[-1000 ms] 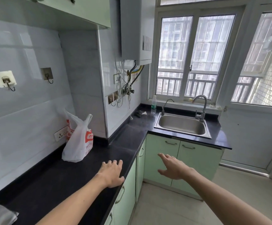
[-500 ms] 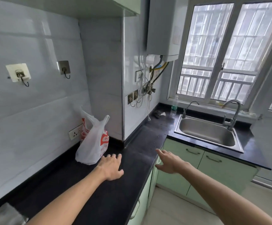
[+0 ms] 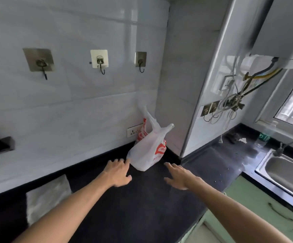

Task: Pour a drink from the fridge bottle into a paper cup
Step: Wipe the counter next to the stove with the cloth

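Both hands extend over the black countertop with fingers spread, holding nothing. The left hand is positioned with its fingertips just beside the lower left edge of the white plastic bag. The right hand is to the right; the bag stands beyond its fingertips, apart from them.

red print on plastic bag, too blurred to read
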Tool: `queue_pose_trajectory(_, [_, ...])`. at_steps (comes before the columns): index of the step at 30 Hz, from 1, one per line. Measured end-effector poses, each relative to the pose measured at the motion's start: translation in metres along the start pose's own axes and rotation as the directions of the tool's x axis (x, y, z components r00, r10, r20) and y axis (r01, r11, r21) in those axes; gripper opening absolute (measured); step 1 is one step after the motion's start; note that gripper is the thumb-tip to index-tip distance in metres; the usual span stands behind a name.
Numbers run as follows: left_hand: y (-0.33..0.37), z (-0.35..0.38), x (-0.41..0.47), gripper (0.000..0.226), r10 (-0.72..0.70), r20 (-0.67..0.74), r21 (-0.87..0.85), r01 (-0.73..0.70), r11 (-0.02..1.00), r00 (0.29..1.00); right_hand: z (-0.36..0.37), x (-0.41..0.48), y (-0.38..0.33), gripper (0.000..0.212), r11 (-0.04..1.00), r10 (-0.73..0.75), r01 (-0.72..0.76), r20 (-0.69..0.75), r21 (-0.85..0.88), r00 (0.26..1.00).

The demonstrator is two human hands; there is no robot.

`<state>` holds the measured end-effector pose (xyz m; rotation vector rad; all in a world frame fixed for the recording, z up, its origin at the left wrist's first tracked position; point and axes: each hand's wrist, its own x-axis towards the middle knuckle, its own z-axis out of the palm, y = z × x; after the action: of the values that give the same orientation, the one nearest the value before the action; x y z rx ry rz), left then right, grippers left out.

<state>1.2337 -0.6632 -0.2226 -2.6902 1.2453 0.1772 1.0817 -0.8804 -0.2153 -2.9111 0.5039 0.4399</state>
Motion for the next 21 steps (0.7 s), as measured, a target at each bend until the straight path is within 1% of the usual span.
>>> queue_pose_trajectory(2, [-0.014,0.009,-0.003,0.08,-0.066,-0.02,-0.037,0.065,0.997,0.998,-0.004,0.025,-0.01,0.072,0.998,-0.068,0.068,0.016,-0.011,0.998])
queue_pose_trajectory(4, [-0.027,0.018,-0.009,0.08,-0.134,-0.019,-0.067,0.133,0.989,0.991,-0.007,0.048,-0.02,0.07,0.99,-0.14,0.14,0.037,-0.018,0.99])
queue_pose_trajectory(10, [-0.06,0.044,-0.035,0.078,-0.337,0.05,-0.097,0.34,0.935,0.94,-0.006,0.105,-0.065,0.066,0.936,-0.336,0.346,0.128,-0.06,0.933])
queue_pose_trajectory(15, [-0.07,0.075,-0.08,0.076,-0.471,0.156,-0.098,0.488,0.867,0.868,0.022,0.128,-0.112,0.069,0.858,-0.469,0.502,0.229,-0.11,0.853])
queue_pose_trajectory(18, [-0.074,0.095,-0.111,0.066,-0.538,0.218,-0.124,0.57,0.812,0.814,0.042,0.135,-0.142,0.07,0.813,-0.528,0.573,0.288,-0.1,0.799])
queue_pose_trajectory(21, [-0.076,0.115,-0.135,0.069,-0.595,0.243,-0.115,0.632,0.767,0.766,0.06,0.136,-0.167,0.068,0.763,-0.587,0.641,0.33,-0.077,0.739])
